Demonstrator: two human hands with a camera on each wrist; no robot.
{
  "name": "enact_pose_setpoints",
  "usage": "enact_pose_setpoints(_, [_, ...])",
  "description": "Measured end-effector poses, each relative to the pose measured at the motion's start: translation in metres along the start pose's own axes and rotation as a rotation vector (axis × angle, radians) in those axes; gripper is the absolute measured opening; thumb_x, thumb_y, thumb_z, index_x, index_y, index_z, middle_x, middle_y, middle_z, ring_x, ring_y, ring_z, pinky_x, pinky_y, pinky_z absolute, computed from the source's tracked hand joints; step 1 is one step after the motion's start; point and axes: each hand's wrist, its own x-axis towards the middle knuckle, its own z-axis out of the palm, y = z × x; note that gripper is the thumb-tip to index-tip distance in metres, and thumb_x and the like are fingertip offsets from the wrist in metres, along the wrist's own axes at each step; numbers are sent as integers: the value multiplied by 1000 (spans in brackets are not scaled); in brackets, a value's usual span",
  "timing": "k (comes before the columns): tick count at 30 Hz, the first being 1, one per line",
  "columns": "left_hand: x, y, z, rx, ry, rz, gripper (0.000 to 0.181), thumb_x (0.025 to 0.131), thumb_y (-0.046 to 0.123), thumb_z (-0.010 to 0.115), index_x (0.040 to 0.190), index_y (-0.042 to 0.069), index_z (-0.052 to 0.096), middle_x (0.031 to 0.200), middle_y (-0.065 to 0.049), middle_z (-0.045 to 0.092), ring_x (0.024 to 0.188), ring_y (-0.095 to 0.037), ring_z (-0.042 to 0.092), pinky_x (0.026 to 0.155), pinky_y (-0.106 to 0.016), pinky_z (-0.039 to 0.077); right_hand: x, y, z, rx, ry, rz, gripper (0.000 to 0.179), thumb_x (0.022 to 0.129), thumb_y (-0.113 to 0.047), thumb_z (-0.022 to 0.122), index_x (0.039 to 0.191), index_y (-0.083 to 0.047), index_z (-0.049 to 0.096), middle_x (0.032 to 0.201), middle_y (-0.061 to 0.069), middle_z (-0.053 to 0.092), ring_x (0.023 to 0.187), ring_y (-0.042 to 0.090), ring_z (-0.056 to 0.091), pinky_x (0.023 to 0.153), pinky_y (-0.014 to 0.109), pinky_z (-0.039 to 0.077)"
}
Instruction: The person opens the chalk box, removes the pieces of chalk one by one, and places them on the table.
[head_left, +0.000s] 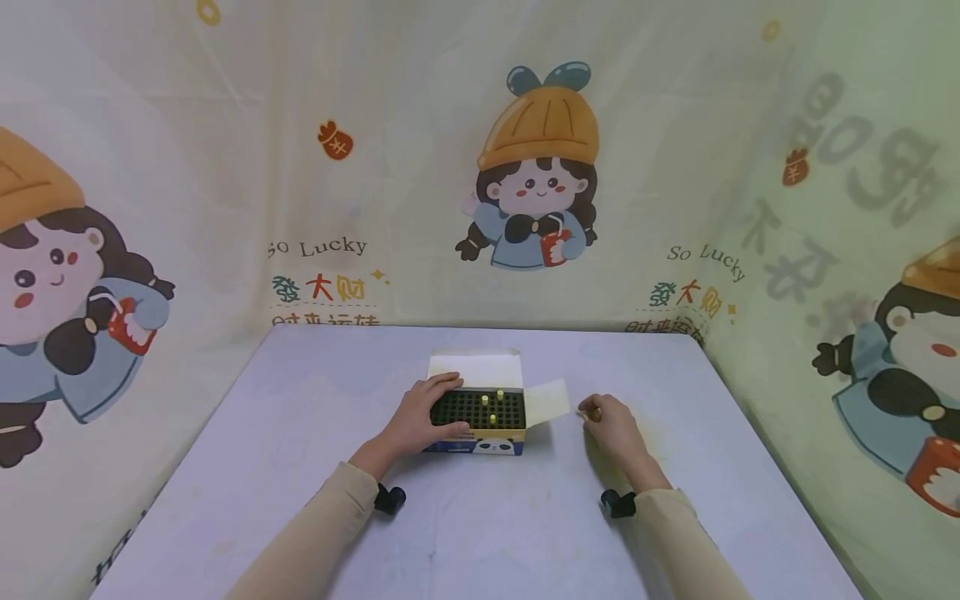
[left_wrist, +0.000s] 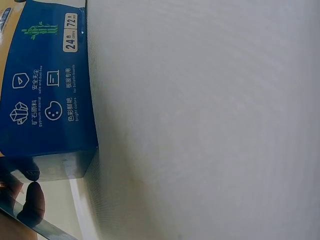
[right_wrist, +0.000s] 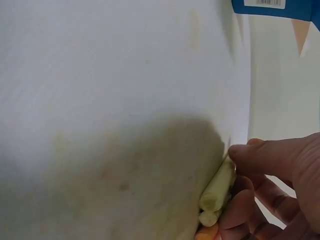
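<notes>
An open chalk box (head_left: 497, 447), blue and yellow with a panda print, stands on the white table. Its black holed insert (head_left: 457, 408) holds a few pale yellow chalk sticks upright. My left hand (head_left: 425, 414) grips the box's left end, thumb along the front rim and fingers over the back. In the left wrist view the blue printed side of the box fills the left edge. To the right of the box, my right hand (head_left: 617, 431) pinches pale yellow chalk (right_wrist: 218, 187) between thumb and fingers. A thinner pale stick end and an orange piece (right_wrist: 207, 232) show beneath it.
The white lid flap (head_left: 474, 369) stands up behind the box, and a side flap (head_left: 547, 402) sticks out to the right. Printed cloth (head_left: 420, 167) hangs behind and along both sides of the table (head_left: 480, 533).
</notes>
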Motion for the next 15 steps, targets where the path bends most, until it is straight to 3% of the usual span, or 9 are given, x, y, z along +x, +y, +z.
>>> enact_pose_setpoints(4, [-1,-1,1,1,1,9,84,89,59,75,158,24,45,167,4,35,151,-34,35,119,-67,26,0,-8,-5,34,54,-19,17,98,-7,66,113,-2,72,113,16,69,96,29,66,81,45,56])
enact_pose_setpoints(7, [-1,-1,0,2,11,21,83,89,58,75,158,23,45,166,3,36,151,-35,35,118,-68,26,1,-25,-12,96,136,-44,18,100,-12,64,115,-4,72,113,16,71,95,30,69,78,44,58])
enact_pose_setpoints(12, [0,-2,-1,5,7,21,83,89,59,75,158,24,45,167,4,35,151,-34,35,118,-68,26,5,-71,-23,225,278,-116,21,102,-14,61,119,-5,70,112,13,72,96,29,71,82,45,59])
enact_pose_setpoints(15, [0,-2,-1,0,-2,16,83,89,61,74,158,24,44,167,4,34,152,-34,33,119,-67,25,3,-103,-24,229,296,-187,21,104,-13,59,121,-6,69,110,12,71,94,27,70,82,44,59])
